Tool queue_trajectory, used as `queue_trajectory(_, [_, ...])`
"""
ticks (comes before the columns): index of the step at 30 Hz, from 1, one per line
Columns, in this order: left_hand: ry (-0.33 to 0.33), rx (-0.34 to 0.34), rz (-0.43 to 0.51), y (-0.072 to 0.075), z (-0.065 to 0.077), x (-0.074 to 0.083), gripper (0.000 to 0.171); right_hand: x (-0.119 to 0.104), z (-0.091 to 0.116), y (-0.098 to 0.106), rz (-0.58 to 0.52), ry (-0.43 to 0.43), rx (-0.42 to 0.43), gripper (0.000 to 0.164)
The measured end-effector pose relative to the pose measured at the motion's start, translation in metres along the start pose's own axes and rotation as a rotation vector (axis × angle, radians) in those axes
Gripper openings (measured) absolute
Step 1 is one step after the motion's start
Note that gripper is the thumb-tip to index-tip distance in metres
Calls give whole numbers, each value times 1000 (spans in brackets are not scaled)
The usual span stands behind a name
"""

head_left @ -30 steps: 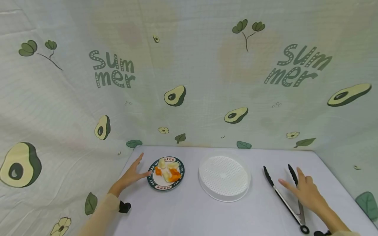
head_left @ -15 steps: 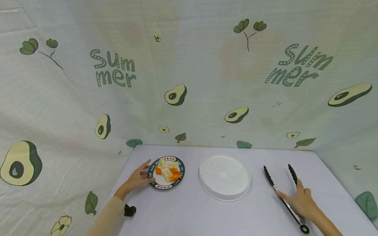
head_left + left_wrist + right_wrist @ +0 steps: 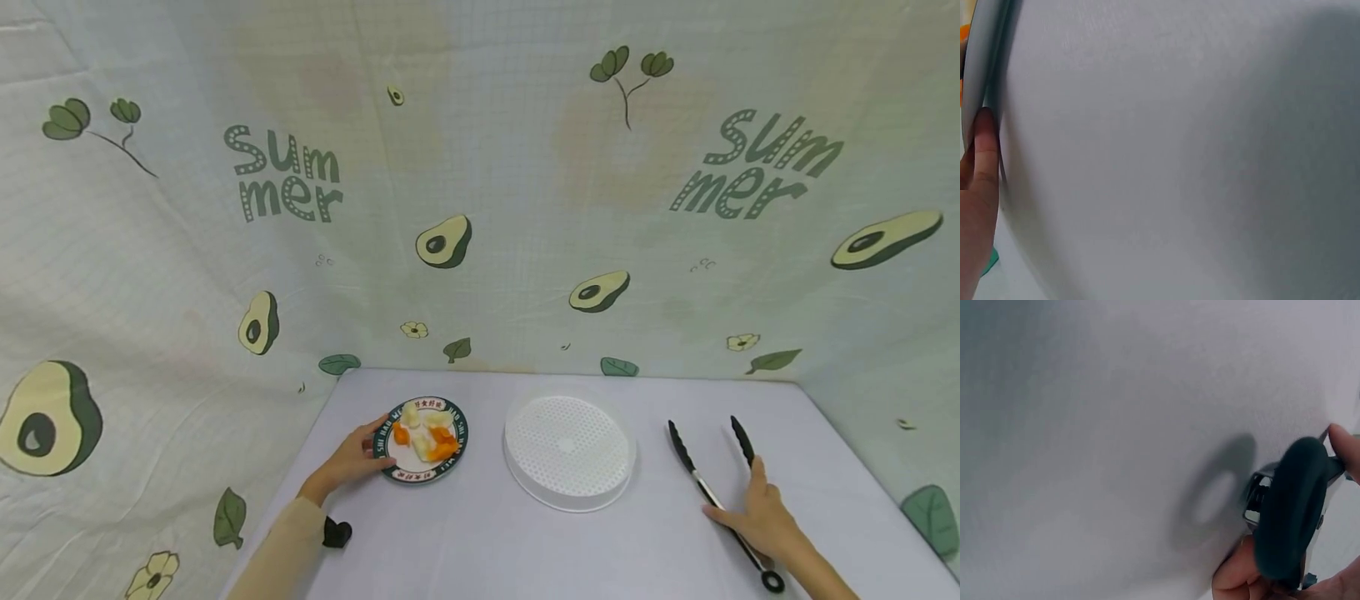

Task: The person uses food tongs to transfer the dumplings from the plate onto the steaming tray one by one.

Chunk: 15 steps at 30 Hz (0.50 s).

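Observation:
On the left of the table, my left hand (image 3: 347, 462) pinches the rim of a round plate (image 3: 415, 477) with a dark green lettered border. Its thumb lies over the edge, and in the left wrist view a finger (image 3: 985, 147) is under the plate's underside (image 3: 980, 69). Orange pieces (image 3: 444, 446) and pale yellow-white pieces (image 3: 412, 414) of food lie on the plate. At the right, my right hand (image 3: 765, 518) grips metal tongs (image 3: 701, 483) with black tips, thumb on one arm and fingers at the other. The tongs' arms are spread; their dark end ring (image 3: 1294, 509) fills the right wrist view's foreground.
Between the hands stands a round white perforated tray (image 3: 568, 446) with a low side wall. The white table (image 3: 480, 542) ends at the back against a cloth (image 3: 525, 167) printed with avocados and lettering. A small black heart-shaped piece (image 3: 337, 533) is by the left sleeve.
My left hand has moved right onto the plate's rim and taken hold of it. My right hand has come down and left onto the tongs and grips them. Plate, tray and tongs have stayed put.

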<state>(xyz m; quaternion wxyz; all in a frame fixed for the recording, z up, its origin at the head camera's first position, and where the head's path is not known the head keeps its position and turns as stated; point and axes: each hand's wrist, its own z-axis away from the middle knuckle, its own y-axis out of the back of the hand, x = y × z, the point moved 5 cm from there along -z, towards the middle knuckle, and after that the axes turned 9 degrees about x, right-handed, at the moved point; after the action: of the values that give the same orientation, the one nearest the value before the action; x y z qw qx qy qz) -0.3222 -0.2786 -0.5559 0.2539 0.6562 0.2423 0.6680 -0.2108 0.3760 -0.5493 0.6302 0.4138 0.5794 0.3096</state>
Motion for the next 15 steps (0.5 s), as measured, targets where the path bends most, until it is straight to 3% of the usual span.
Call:
queue_trajectory(7, [5, 2, -1, -2, -2, -3, 92, 1, -3, -1, -10, -23, 1, 134])
queue_trajectory(15, [24, 3, 6, -3, -4, -7, 93, 2, -3, 4, -77, 42, 17, 120])
